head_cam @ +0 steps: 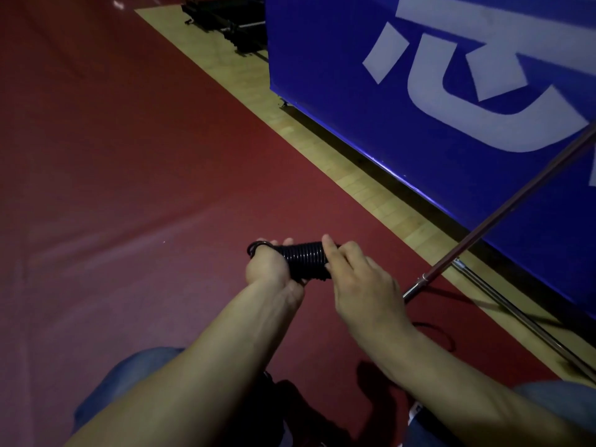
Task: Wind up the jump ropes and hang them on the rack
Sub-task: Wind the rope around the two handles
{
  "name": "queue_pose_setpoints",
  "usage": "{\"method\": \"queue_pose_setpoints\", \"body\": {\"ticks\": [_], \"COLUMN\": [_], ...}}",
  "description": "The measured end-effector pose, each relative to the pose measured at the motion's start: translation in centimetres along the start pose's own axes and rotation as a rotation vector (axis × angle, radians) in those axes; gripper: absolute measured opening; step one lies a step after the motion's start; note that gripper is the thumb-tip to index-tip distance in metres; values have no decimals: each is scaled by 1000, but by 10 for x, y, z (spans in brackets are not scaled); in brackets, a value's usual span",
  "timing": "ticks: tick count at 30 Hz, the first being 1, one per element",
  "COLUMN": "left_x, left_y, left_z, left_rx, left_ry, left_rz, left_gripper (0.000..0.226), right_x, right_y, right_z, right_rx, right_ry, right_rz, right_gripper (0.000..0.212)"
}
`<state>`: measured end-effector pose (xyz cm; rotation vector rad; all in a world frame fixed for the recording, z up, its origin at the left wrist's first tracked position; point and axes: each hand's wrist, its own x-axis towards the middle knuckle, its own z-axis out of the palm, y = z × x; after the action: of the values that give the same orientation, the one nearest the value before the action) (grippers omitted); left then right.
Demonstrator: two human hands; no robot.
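Black cord of the jump rope (304, 261) is coiled tight at lower centre; the left hand (267, 269) grips it to steady, while the right hand (358, 272) pinches its end, likely to secure the winding.

place: looks like a sports hall / gym being shown | floor: dark red sports mat (113, 156) being laid over pale wood flooring (245, 85) | side: big blue padded barrier (387, 91) with white lettering being stood along the edge | far end: black equipment (225, 17) being kept
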<state>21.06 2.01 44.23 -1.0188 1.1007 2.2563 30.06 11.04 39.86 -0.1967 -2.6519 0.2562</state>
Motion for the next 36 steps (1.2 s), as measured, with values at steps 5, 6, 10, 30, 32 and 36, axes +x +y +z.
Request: {"method": "queue_pose_setpoints", "body": {"ticks": [5, 6, 10, 30, 32, 36], "left_x": [6, 7, 13, 24, 25, 26], "left_y": [6, 8, 18, 43, 45, 48], "left_z": [4, 5, 10, 8, 8, 11], "left_rx": [-98, -121, -238, -255, -248, -246], "left_ry": [-20, -30, -54, -73, -43, 4], "left_rz": [-30, -37, -38, -54, -40, -8], "left_gripper": [15, 15, 17, 21, 23, 22], "right_x": [-5, -7, -7, 7, 5, 8], "right_y": [-8, -13, -20, 2, -3, -1], "right_z": [2, 1, 2, 12, 17, 8], "right_rx": [427, 552, 996, 913, 1067, 1043], "right_ry": [166, 162, -291, -508, -403, -199], "right_rz": [179, 291, 894, 610, 683, 626], "right_gripper": [42, 33, 24, 29, 28, 32]}}
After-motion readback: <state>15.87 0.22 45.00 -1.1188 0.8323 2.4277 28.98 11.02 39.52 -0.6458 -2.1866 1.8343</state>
